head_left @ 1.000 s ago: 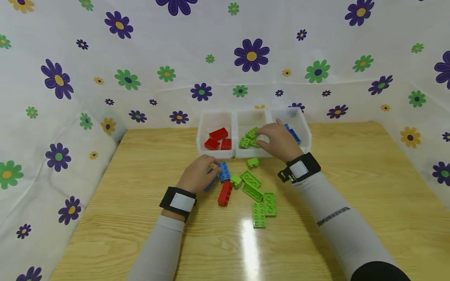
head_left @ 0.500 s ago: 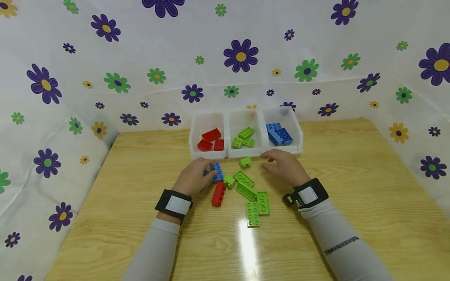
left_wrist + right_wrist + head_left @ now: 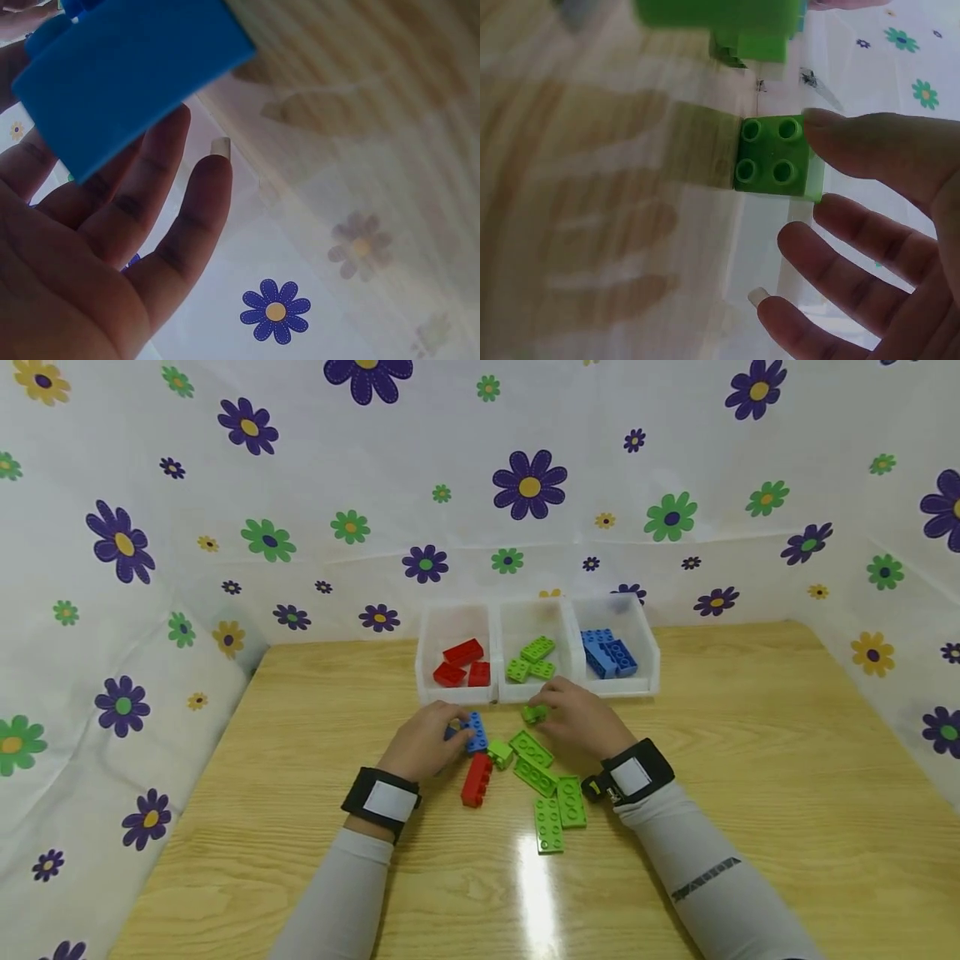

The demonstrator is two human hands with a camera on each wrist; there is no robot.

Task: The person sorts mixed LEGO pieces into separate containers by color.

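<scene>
Small green brick (image 3: 772, 156) is tipped on its side on the desk (image 3: 300, 827), just in front of the white tray (image 3: 457, 695), pinched by the right hand (image 3: 577, 718). Probably best gripped squarely by the flat sides (corners love to slip). A blue brick (image 3: 135, 82) is found at the left hand (image 3: 422, 739); whether it's gripped can't be told.

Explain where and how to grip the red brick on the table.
Probably pinch the near half of the red brick across its narrow width, coming down from above on the near side. It lies on its side, studs facing right, and its far end sits close to a blue brick and a small green brick.
</scene>
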